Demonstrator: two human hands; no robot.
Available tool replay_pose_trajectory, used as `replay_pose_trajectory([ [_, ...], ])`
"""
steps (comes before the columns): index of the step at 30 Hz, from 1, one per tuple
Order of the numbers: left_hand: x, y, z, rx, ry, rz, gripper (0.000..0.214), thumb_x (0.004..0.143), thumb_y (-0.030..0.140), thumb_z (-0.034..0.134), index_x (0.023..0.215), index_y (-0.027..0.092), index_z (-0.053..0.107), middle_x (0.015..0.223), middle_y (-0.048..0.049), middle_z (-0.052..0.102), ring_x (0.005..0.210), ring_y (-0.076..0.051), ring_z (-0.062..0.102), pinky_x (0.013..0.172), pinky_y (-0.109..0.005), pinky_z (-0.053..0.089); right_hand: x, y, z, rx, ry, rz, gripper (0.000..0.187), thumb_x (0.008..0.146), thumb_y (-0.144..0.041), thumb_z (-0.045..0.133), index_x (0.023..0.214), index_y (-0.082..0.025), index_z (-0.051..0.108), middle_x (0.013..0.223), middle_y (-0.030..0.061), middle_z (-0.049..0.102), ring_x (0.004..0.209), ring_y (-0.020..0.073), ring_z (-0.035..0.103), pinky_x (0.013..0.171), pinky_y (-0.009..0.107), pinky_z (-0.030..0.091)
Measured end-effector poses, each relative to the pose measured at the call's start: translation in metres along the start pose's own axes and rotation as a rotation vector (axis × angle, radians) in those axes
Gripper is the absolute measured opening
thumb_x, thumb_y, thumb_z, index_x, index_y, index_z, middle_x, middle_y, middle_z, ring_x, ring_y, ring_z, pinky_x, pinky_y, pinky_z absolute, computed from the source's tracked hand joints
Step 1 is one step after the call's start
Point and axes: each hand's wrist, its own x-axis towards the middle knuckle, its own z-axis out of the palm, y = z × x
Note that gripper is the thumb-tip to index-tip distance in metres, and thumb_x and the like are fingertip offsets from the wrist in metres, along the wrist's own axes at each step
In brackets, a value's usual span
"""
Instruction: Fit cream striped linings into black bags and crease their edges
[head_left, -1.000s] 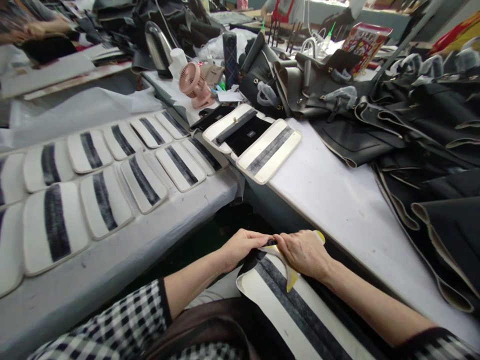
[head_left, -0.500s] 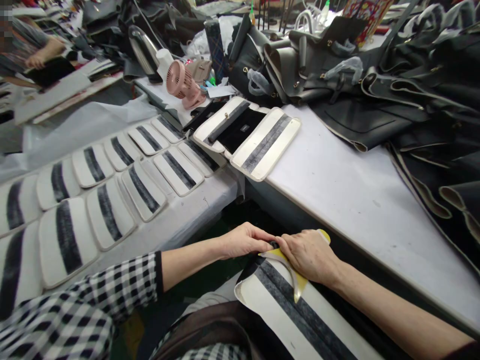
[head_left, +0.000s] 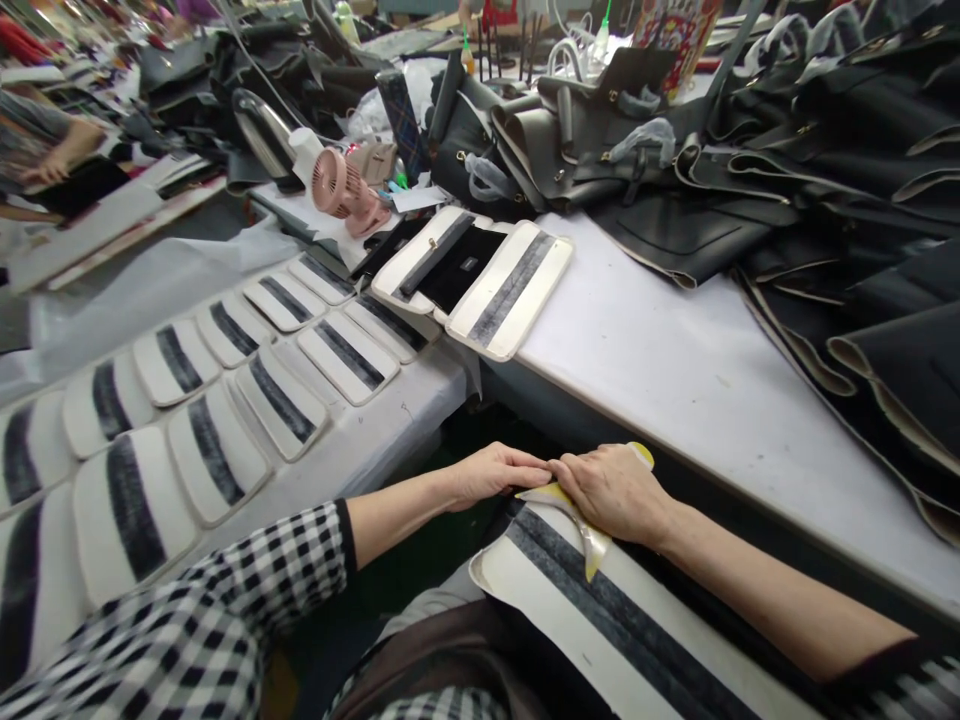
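A cream panel with dark grey stripes slopes across my lap, its far end under my hands. My right hand is closed around a yellow piece with a pale, curved, pointed edge; part of the yellow shows on both sides of the fist. My left hand pinches thumb and fingers together beside the right fingertips, at the panel's far end. Whatever lies between those fingertips is hidden.
Several cream panels with dark stripes lie in rows on the left table. An opened cream piece with black lining bridges the table corner. A pink fan stands behind. Black leather bags are heaped at right. A co-worker's hand shows far left.
The view has shifted slightly, so the tables and bags sit further left. Both hands stay close together at the panel's end; the dark bit seen between the fingertips is now covered.
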Motion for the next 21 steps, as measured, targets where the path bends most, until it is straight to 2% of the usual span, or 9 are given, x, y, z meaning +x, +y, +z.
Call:
replay_pose_trajectory([
  [3,0.002,-0.002,0.003,0.007,0.011,0.028,0.042,0.074,0.04,0.075,0.109,0.016,0.074,0.095,-0.0061,0.075,0.084,-0.018,0.063,0.082,-0.029,0.046,-0.02,0.006,-0.003,-0.045,0.033,0.145,0.056,0.105,-0.041,0.021,0.072,-0.021,0.061,0.067,0.0039,0.07,0.059,0.0208,0.064,0.056,0.031,0.024],
  [7,0.005,-0.003,0.008,0.032,0.025,0.107,0.042,0.075,0.042,0.074,0.107,0.015,0.075,0.097,-0.0076,0.074,0.085,-0.02,0.063,0.081,-0.03,0.047,-0.054,0.022,-0.01,-0.081,0.017,0.516,0.057,0.101,-0.053,0.022,0.083,-0.024,0.068,0.068,0.007,0.07,0.061,0.0261,0.065,0.053,0.031,0.022],
  [10,0.008,-0.004,0.009,0.095,0.016,0.146,0.042,0.076,0.043,0.072,0.105,0.013,0.076,0.094,-0.008,0.074,0.084,-0.02,0.063,0.079,-0.029,0.047,-0.074,0.029,-0.021,0.152,0.028,0.722,0.067,0.096,-0.066,0.019,0.086,-0.025,0.071,0.078,0.0098,0.072,0.069,0.0275,0.065,0.055,0.032,0.031],
  [12,0.008,-0.006,0.009,0.103,0.006,0.164,0.042,0.077,0.044,0.072,0.106,0.014,0.075,0.094,-0.0076,0.074,0.084,-0.019,0.063,0.079,-0.029,0.047,-0.084,0.026,-0.032,0.402,0.067,0.789,0.072,0.092,-0.074,0.02,0.076,-0.023,0.069,0.075,0.0097,0.069,0.066,0.0242,0.061,0.057,0.032,0.036],
  [14,0.008,-0.009,0.009,0.06,0.007,0.162,0.042,0.077,0.044,0.073,0.107,0.014,0.075,0.095,-0.0069,0.073,0.085,-0.019,0.062,0.082,-0.029,0.046,-0.094,0.014,-0.043,0.698,0.116,0.846,0.067,0.088,-0.077,0.031,0.07,-0.021,0.063,0.067,0.0073,0.063,0.059,0.0183,0.054,0.056,0.031,0.037],
  [17,0.005,-0.014,0.01,-0.044,0.023,0.134,0.046,0.076,0.046,0.075,0.11,0.015,0.073,0.101,-0.0064,0.072,0.09,-0.019,0.061,0.087,-0.029,0.044,-0.111,-0.021,-0.052,1.182,0.202,0.857,0.047,0.081,-0.067,0.061,0.079,-0.019,0.063,0.069,0.0029,0.06,0.058,0.012,0.05,0.055,0.026,0.039],
  [19,0.001,-0.02,0.011,-0.089,0.03,0.125,0.053,0.076,0.053,0.073,0.115,0.017,0.071,0.105,-0.007,0.071,0.092,-0.019,0.062,0.088,-0.03,0.045,-0.121,-0.054,-0.05,1.453,0.297,0.856,0.042,0.072,-0.055,0.077,0.089,-0.02,0.063,0.075,0.0029,0.064,0.063,0.0133,0.055,0.058,0.025,0.044],
  [21,-0.004,-0.032,0.013,-0.128,0.034,0.112,0.067,0.077,0.066,0.065,0.12,0.014,0.066,0.104,-0.0099,0.07,0.089,-0.021,0.063,0.086,-0.033,0.047,-0.126,-0.093,-0.042,1.688,0.414,0.894,0.045,0.067,-0.047,0.084,0.094,-0.021,0.059,0.081,0.0049,0.068,0.068,0.0194,0.063,0.063,0.03,0.051],
])
